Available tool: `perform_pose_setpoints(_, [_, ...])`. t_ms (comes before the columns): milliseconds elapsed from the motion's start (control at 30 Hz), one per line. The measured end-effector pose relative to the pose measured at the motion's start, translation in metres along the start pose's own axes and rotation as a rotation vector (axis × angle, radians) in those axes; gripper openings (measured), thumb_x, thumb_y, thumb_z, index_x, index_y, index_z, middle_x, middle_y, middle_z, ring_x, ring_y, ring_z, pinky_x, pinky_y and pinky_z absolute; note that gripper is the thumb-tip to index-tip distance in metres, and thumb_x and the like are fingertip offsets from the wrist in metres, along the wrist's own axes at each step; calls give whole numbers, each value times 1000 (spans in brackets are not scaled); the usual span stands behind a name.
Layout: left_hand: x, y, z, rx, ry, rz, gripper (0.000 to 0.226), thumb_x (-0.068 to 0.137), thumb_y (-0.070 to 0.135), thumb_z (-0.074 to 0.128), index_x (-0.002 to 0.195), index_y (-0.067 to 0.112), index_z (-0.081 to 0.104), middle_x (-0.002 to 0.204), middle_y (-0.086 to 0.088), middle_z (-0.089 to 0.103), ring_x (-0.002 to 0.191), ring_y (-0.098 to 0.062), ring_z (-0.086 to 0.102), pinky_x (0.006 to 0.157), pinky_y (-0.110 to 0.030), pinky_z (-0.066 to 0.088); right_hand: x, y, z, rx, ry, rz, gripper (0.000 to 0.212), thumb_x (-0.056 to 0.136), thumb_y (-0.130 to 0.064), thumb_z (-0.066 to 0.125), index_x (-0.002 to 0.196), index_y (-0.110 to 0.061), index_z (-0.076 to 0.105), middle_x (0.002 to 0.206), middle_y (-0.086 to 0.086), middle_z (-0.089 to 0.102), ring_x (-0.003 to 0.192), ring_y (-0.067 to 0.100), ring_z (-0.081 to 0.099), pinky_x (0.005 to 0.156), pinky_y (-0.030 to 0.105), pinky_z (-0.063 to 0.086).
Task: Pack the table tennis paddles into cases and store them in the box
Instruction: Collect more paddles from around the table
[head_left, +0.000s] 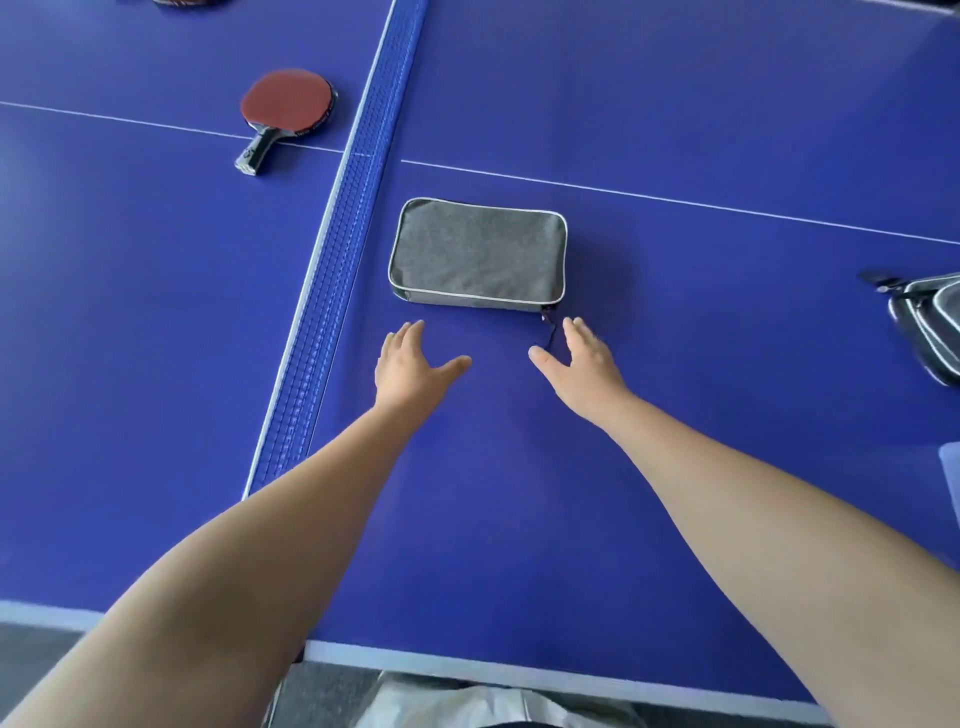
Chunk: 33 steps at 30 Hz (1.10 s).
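Observation:
A grey rectangular paddle case (478, 254) with white piping lies zipped shut on the blue table, just right of the net. Its zip pull hangs at the near right corner. My left hand (410, 364) hovers open a little short of the case's near left side, fingers spread. Just as open, my right hand (584, 358) reaches toward the near right corner, its fingertips close to the zip pull. A red-faced paddle (285, 106) with a dark handle lies on the far side of the net, left of the case.
The blue net (343, 249) runs from the near left to the far middle, between the paddle and the case. A black and grey bag (930, 322) sits at the right edge. Part of another paddle (189, 2) shows at the top edge. The table's white near edge (467, 665) lies by my body.

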<state>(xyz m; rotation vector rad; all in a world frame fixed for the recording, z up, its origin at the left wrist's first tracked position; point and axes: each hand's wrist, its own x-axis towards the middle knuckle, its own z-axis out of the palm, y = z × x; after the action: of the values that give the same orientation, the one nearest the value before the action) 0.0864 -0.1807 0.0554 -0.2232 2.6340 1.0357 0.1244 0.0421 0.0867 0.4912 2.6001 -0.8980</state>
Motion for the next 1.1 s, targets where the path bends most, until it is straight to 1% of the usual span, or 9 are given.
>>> perform_pose_setpoints(67, [-42,-10,11,24,-24,-6,85,86,56,64,153,16,29,161,-2,26,151,-21,13,121,-41,17,-32,19,9,-77,-36,18,82,93,-66,38,157,-22,10,165,-5,2,151,18,3,119,45,15])
perform_pose_setpoints(200, [-132,-33,32,44,-46,14,75,92,54,56,153,19,30,162,0,24,152,-20,10,122,-41,14,-106,58,26,-142,-61,7,80,94,-68,30,157,-23,9,165,-4,2,151,21,2,121,47,14])
perform_pose_setpoints(300, [-201,-52,46,59,-53,38,72,93,54,54,152,21,32,162,1,25,151,-19,11,122,-41,13,-166,89,39,-180,-77,-11,79,94,-68,30,156,-23,12,165,-1,4,151,23,3,120,48,15])
perform_pose_setpoints(433, [-291,-78,67,113,-72,44,68,93,52,55,150,22,35,159,-1,30,149,-20,18,121,-41,15,-243,132,59,-167,-98,-28,76,94,-68,34,154,-23,23,163,2,12,150,22,8,119,47,21])
perform_pose_setpoints(633, [-414,-133,97,231,-177,75,65,91,48,58,147,21,41,155,-3,39,145,-22,30,119,-44,22,-347,184,106,-279,-205,-99,72,95,-65,34,151,-21,30,162,2,19,149,21,14,117,44,21])
perform_pose_setpoints(700, [-449,-159,103,259,-231,44,65,92,49,57,148,21,40,155,-2,38,146,-22,28,119,-42,21,-376,198,128,-326,-244,-136,72,95,-65,33,151,-20,30,162,3,20,149,22,16,119,43,20])
perform_pose_setpoints(800, [-496,-204,106,298,-300,-44,67,93,53,53,150,22,37,157,0,36,148,-21,24,120,-43,19,-413,208,161,-372,-323,-140,73,95,-64,33,152,-19,30,162,3,21,148,23,17,120,42,18])
perform_pose_setpoints(900, [-534,-250,101,309,-349,-118,67,93,55,51,149,21,37,155,0,39,147,-21,27,120,-44,20,-445,208,194,-424,-418,-152,72,96,-62,34,153,-18,29,161,3,22,149,22,16,120,40,16])
perform_pose_setpoints(1100, [-581,-329,63,248,-342,-188,64,95,50,51,148,16,39,152,-3,43,143,-20,33,119,-43,23,-498,169,265,-530,-556,-222,71,99,-56,35,154,-12,25,161,4,22,149,21,15,120,38,15])
